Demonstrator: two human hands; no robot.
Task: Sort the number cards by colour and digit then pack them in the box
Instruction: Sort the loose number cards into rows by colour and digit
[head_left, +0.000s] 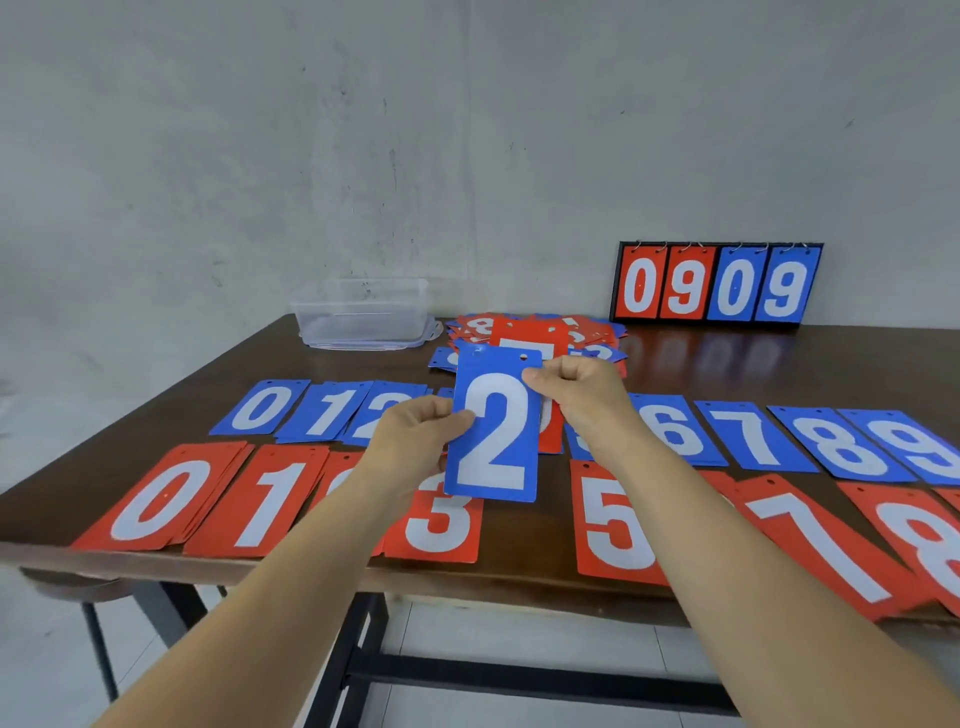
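Card (493, 431), blue and rectangular with a white 2, was held upright above the dark wooden tabletop (524, 551), long axis vertical, punched holes uppermost. Left hand (415, 441) pinched its left edge, right hand (576, 395) its top right corner.

A heap (478, 325) of loose cards lies on the table (727, 364), toward its back, about midway across. Left of the heap, just beside it, stands the box (363, 312). Right of the heap and farther back, at the table's rear edge, stands the scoreboard (717, 283). In front of the heap the far row (265, 408) runs from 0 at the left to 9 at the right. In front of that, along the table's front edge, lies the near row (161, 499). The held card (493, 431) stands upright above both rows, in front of the heap. The left hand (415, 441) pinches its left edge and the right hand (576, 395) its upper right corner.
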